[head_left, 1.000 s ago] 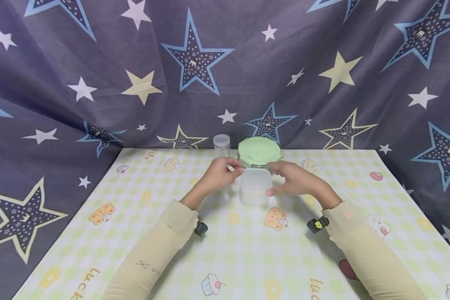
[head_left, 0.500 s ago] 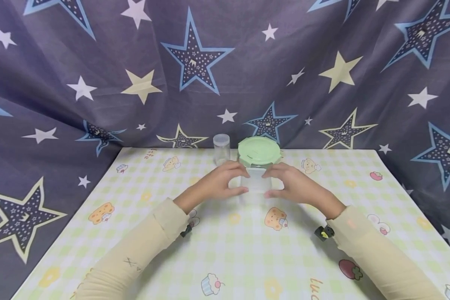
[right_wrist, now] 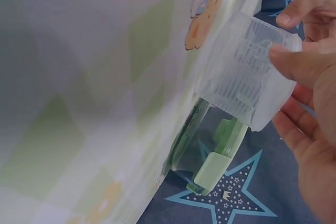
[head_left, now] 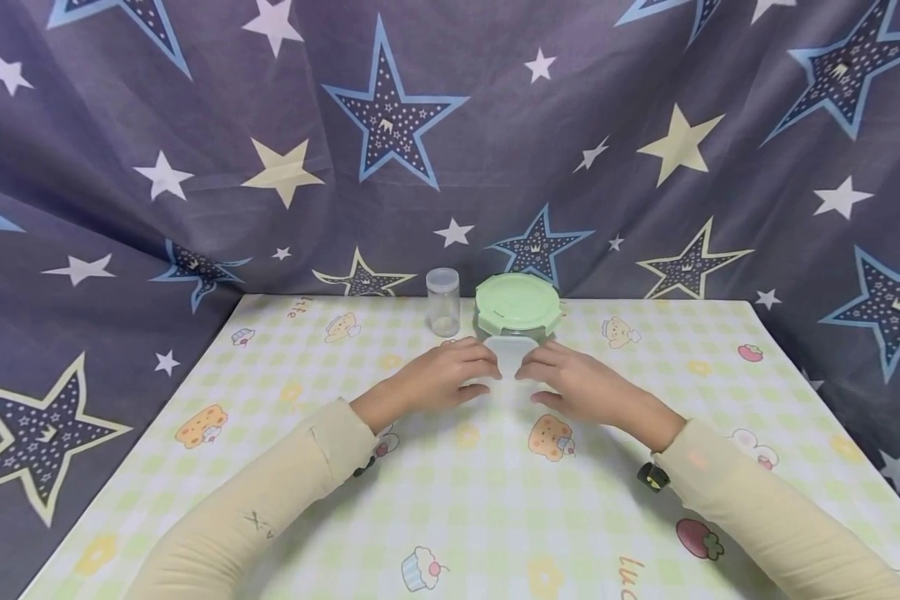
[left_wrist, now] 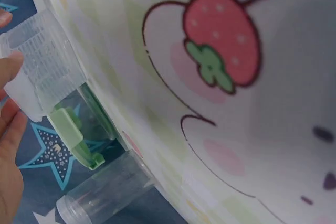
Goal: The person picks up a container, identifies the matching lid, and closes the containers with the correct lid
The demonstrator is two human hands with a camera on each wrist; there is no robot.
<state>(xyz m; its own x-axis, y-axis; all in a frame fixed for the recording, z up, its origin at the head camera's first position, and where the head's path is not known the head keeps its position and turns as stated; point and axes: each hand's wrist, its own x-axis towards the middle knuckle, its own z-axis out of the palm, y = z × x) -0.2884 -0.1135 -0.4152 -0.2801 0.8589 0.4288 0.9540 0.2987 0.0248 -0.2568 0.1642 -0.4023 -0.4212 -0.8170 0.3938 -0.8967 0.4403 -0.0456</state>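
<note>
A small clear plastic box [right_wrist: 231, 69] with a frosted whitish lid [head_left: 512, 344] stands on the table between my hands. My left hand [head_left: 444, 377] has its fingertips on the lid's near left part. My right hand [head_left: 581, 385] touches the lid from the near right side. In the wrist views both thumbs hang in front of the box, near its rim; whether they touch it I cannot tell. Directly behind the box is a round glass food container with a light green clip lid [head_left: 517, 302].
A clear lidded jar [head_left: 442, 304] stands upright at the back, left of the green-lidded container. A checked cloth with cartoon prints covers the table [head_left: 450, 508]. A dark star-patterned curtain [head_left: 217, 125] hangs behind the table's far edge.
Both hands have shifted from the box's sides and back toward its near edge, fingertips on the lid. The left hand no longer hides the jar. The jar and green-lidded container have not moved.
</note>
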